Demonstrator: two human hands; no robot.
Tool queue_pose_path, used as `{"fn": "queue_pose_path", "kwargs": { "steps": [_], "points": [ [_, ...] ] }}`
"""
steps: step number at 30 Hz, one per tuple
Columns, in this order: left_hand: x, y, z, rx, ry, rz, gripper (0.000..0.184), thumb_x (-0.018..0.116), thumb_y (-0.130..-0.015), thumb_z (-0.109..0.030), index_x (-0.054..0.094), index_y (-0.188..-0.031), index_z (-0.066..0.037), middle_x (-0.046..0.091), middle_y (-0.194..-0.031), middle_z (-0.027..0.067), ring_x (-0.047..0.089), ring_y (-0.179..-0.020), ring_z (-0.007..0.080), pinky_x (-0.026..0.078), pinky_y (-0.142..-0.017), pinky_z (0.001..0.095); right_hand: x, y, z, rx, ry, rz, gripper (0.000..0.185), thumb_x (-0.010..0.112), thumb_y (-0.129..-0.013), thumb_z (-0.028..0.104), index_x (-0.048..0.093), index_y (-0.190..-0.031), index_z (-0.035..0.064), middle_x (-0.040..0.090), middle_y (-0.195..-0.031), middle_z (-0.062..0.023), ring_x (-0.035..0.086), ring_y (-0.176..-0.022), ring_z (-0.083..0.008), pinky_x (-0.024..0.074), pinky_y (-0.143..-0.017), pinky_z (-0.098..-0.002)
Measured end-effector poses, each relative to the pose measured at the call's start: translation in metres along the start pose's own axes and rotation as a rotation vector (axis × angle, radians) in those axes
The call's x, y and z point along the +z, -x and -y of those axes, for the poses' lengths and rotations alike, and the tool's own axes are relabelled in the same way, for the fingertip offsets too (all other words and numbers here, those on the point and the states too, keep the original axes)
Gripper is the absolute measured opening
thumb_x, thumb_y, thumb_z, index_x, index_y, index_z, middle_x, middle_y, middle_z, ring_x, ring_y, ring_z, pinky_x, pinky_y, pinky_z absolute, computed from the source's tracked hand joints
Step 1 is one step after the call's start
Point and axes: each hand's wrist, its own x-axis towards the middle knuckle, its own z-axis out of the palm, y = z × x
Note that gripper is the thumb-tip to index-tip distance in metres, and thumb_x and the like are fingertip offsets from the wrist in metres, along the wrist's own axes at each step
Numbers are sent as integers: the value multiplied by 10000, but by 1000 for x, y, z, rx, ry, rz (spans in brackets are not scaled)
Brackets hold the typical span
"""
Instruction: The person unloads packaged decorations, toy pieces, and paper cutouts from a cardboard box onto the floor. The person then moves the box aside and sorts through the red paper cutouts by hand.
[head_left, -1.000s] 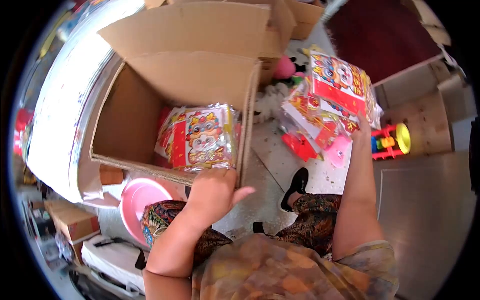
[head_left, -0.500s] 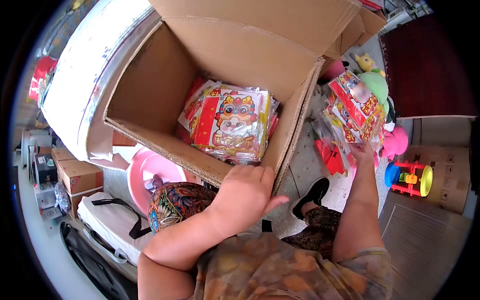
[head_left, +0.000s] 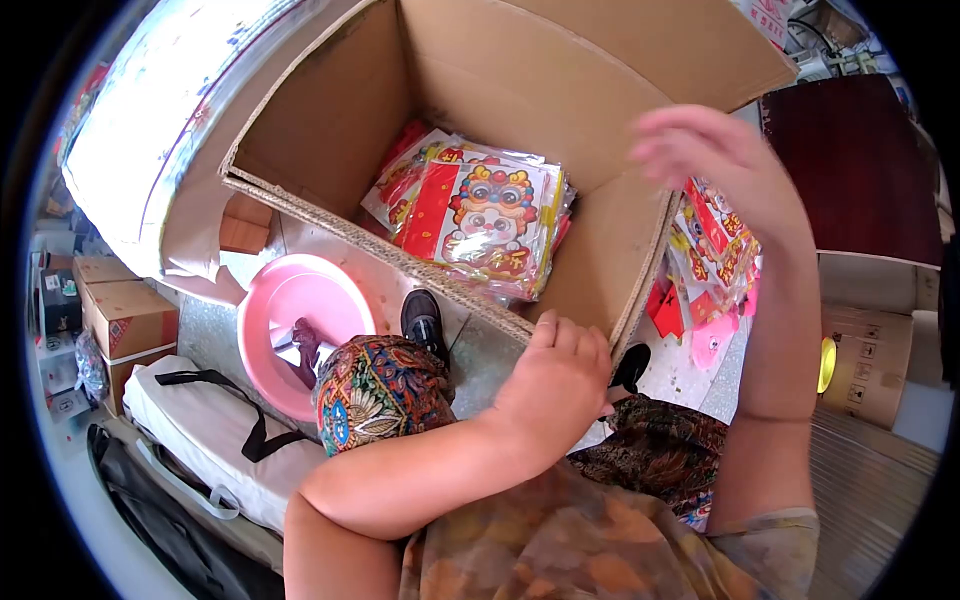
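Note:
In the head view my left hand (head_left: pixel 558 382) has its fingers hooked over the near rim of a tilted cardboard box (head_left: pixel 585 250), gripping it. Inside the box lies a stack of clear-wrapped packets (head_left: pixel 490 215), red and white with a cartoon lion-like face printed on them. Over the box's right edge my right hand (head_left: pixel 705 150) is raised, fingers stretched out and slightly blurred, with nothing seen in it. Below that hand and partly hidden by the forearm, similar packets (head_left: pixel 708 245) lie outside the box.
A pink basin (head_left: pixel 262 345) stands on the floor at left, beside a long white bag (head_left: pixel 215 425). Cartons (head_left: pixel 128 318) are stacked farther left. At right are a dark red panel (head_left: pixel 850 170) and another carton (head_left: pixel 868 365). Pink plush (head_left: pixel 712 340) lies near the outside packets.
My right hand has left the outside packets and risen to the box's right edge. The box appears shifted right and tilted more, with my left hand still on its rim.

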Motion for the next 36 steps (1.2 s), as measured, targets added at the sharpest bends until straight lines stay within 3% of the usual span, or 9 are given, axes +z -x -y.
{"fn": "queue_pose_path", "kwargs": {
  "steps": [3,7,11,17,21,23,27,29,36],
  "points": [
    [0,4,-1,7,-59,-16,608,588,-714,-386,473,-1099,71,531,-957,140,486,-970,279,306,-965,403,58,-82,11,21,473,401,274,498,-834,231,594,-993,29,630,-872,-73,589,-785,-122,474,-672,-252],
    [-3,8,1,32,-47,2,379,423,-791,-163,531,-1083,52,536,-1073,184,471,-1046,307,280,-981,428,109,-185,-93,309,1018,333,404,503,-801,319,583,-1035,0,617,-960,-177,588,-898,-298,456,-788,-371],
    [-17,17,9,71,-60,141,417,413,-807,-183,509,-1139,51,496,-1180,188,417,-1138,323,222,-1016,439,121,-205,-301,582,680,85,493,630,-737,326,551,-1104,6,536,-1143,-189,539,-1011,-275,418,-870,-352],
    [-22,23,16,111,-89,159,469,381,-808,-219,465,-1176,59,463,-1216,217,372,-1191,341,198,-1039,431,157,-145,-286,875,492,258,564,681,-693,435,579,-1070,28,604,-1023,-143,591,-898,-239,473,-780,-335],
    [-22,22,21,128,-35,138,465,375,-814,-223,467,-1171,62,469,-1206,224,399,-1169,349,202,-1036,438,198,-133,-366,910,519,-186,540,689,-710,356,548,-1079,-12,626,-936,-139,613,-776,-244,501,-658,-358],
    [-19,21,21,121,-18,135,465,376,-814,-224,468,-1169,62,473,-1202,221,403,-1165,350,204,-1034,442,190,-129,-377,989,-210,-213,497,704,-711,300,543,-1072,-2,629,-940,-117,615,-770,-229,500,-668,-375],
    [-19,18,19,117,7,185,463,385,-810,-221,469,-1171,57,481,-1191,216,405,-1159,356,210,-1028,456,185,-129,-335,1067,-331,-419,443,696,-729,265,545,-1063,16,629,-944,-113,617,-787,-226,498,-713,-392],
    [-20,17,19,124,15,201,463,388,-809,-218,468,-1172,57,481,-1190,217,400,-1161,361,212,-1025,462,177,-124,-315,979,-813,-205,397,676,-755,232,544,-1061,17,628,-938,-115,614,-818,-242,492,-760,-411],
    [-17,18,18,131,-28,189,436,399,-818,-204,494,-1160,49,502,-1181,185,396,-1162,355,188,-1019,492,164,-132,-277,895,-844,-120,432,668,-759,261,533,-1088,17,603,-1028,-126,588,-919,-254,460,-832,-422]
  ]
}}
